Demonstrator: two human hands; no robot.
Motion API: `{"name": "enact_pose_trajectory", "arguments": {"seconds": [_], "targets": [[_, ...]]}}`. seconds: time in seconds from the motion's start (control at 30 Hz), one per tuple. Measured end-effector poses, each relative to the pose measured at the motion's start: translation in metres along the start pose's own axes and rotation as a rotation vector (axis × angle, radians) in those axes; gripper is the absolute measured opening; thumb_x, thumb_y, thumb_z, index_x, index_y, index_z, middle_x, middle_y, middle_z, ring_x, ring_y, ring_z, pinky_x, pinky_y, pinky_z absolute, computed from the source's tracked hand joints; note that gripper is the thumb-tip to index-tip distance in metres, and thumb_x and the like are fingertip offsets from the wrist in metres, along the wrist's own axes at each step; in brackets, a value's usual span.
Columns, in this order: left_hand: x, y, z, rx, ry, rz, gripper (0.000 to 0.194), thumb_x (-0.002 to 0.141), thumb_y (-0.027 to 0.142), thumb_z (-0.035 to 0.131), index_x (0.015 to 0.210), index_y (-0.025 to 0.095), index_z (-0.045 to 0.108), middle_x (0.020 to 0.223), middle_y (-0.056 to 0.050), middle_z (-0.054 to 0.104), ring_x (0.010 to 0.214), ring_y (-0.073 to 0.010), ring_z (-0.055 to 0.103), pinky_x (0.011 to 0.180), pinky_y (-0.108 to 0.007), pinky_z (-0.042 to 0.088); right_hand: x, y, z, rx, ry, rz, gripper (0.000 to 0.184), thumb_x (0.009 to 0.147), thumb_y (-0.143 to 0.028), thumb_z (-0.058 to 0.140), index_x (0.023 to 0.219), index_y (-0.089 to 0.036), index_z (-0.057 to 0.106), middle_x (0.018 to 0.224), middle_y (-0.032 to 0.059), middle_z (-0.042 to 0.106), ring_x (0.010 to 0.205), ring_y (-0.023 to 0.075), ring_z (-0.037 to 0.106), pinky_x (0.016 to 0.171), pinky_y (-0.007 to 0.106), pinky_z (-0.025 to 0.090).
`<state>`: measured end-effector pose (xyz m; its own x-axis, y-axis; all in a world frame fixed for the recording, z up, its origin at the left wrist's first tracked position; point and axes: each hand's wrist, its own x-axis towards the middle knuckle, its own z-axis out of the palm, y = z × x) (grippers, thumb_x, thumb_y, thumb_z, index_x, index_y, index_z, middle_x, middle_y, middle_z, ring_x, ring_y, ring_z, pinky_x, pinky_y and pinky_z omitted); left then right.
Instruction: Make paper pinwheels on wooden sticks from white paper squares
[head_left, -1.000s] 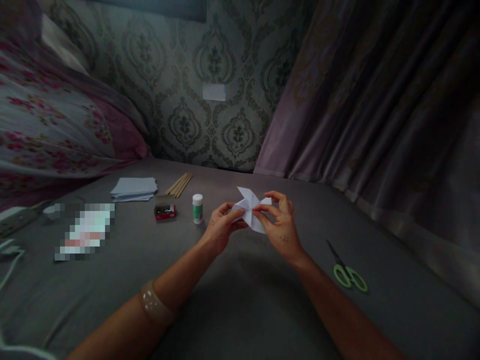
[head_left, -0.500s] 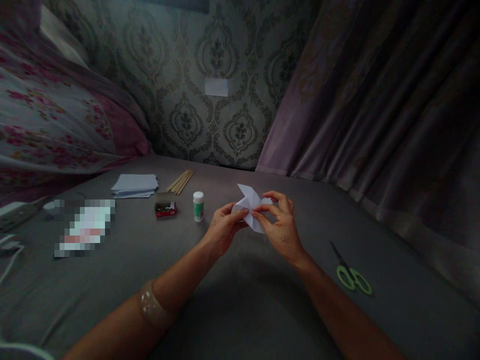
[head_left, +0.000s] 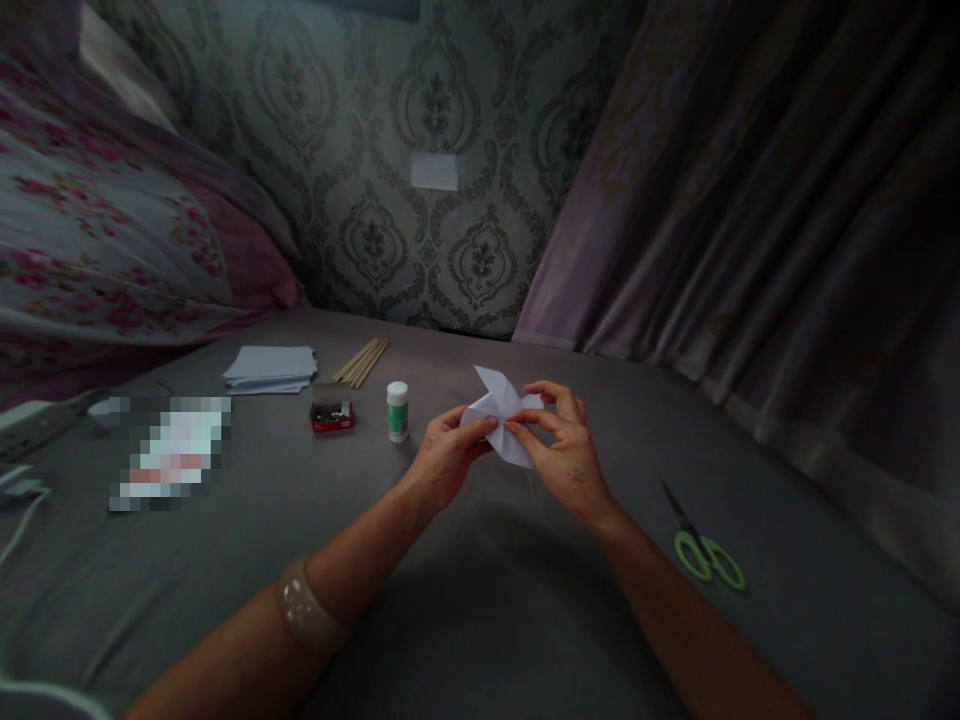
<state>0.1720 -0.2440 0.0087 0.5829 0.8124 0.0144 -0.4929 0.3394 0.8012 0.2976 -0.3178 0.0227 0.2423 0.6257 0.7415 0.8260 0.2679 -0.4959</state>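
Left hand (head_left: 446, 455): thumb and fingers closed on folded white paper pinwheel (head_left: 504, 398) | Right hand (head_left: 566, 450): thumb and finger pinch it near centre | Green-handled, dark-bladed scissors (head_left: 703, 546): well apart

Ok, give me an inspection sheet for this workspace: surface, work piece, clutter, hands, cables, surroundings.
Surface: grey covering, dimly lit.
Work piece: folded white paper, with pointed flaps.
Clutter: paper stack, wooden sticks, open red box (contents too small to identify), upright white-capped bottle, green-handled scissors, pixelated item.
Hands: left hand and right hand both grip the folded white paper with their fingers.
Cables: white cable at the lower left, well apart from the hands.
Surroundings: patterned wall with a small white sheet, curtain on the right, floral fabric on the left.
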Motion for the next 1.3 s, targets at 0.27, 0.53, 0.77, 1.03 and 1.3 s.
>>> {"name": "enact_pose_trajectory", "arguments": {"seconds": [0.27, 0.53, 0.77, 1.03, 1.3], "targets": [[-0.0010, 0.0008, 0.0004, 0.016, -0.009, 0.012, 0.024, 0.057, 0.021, 0.078, 0.077, 0.012, 0.070, 0.074, -0.004, 0.067, 0.066, -0.0125, 0.060, 0.069, -0.028, 0.048, -0.0003, 0.0022, -0.0006, 0.001, 0.010, 0.003, 0.009, 0.081, -0.033, 0.065, 0.076, -0.028, 0.071, 0.115, 0.0043, 0.055, 0.108, 0.0260, 0.046, 0.096, 0.049, 0.037], [-0.0025, 0.0024, 0.0027, 0.022, -0.020, 0.023, 0.022, 0.058, 0.022, 0.076, 0.078, 0.013, 0.071, 0.077, -0.004, 0.069, 0.068, -0.0126, 0.060, 0.071, -0.028, 0.048, -0.0003, 0.0054, -0.0017, -0.011, 0.015, -0.022, 0.008, 0.079, -0.034, 0.067, 0.075, -0.029, 0.072, 0.115, 0.0036, 0.056, 0.108, 0.0261, 0.046, 0.097, 0.050, 0.037], [-0.0042, 0.0034, 0.0031, 0.037, -0.039, 0.033, 0.022, 0.059, 0.023, 0.077, 0.077, 0.013, 0.072, 0.076, -0.004, 0.069, 0.068, -0.0129, 0.060, 0.071, -0.028, 0.047, 0.0002, 0.0038, -0.0022, -0.030, 0.033, -0.026, 0.010, 0.080, -0.036, 0.066, 0.076, -0.029, 0.072, 0.114, 0.0047, 0.056, 0.109, 0.0260, 0.046, 0.097, 0.049, 0.039], [-0.0056, 0.0047, 0.0049, 0.036, -0.044, 0.037, 0.020, 0.059, 0.022, 0.076, 0.076, 0.012, 0.072, 0.075, -0.005, 0.069, 0.066, -0.0126, 0.059, 0.071, -0.028, 0.046, 0.0006, 0.0016, -0.0025, -0.033, 0.036, -0.028, 0.010, 0.081, -0.035, 0.066, 0.075, -0.028, 0.072, 0.113, 0.0049, 0.057, 0.109, 0.0264, 0.046, 0.098, 0.051, 0.038], [-0.0040, 0.0035, 0.0034, 0.068, -0.044, 0.062, 0.018, 0.060, 0.022, 0.075, 0.075, 0.012, 0.071, 0.072, -0.004, 0.068, 0.065, -0.0124, 0.058, 0.069, -0.027, 0.045, 0.0011, 0.0023, -0.0035, -0.044, 0.020, -0.033, 0.010, 0.081, -0.034, 0.066, 0.075, -0.028, 0.072, 0.113, 0.0051, 0.056, 0.109, 0.0265, 0.046, 0.098, 0.051, 0.038]]}}
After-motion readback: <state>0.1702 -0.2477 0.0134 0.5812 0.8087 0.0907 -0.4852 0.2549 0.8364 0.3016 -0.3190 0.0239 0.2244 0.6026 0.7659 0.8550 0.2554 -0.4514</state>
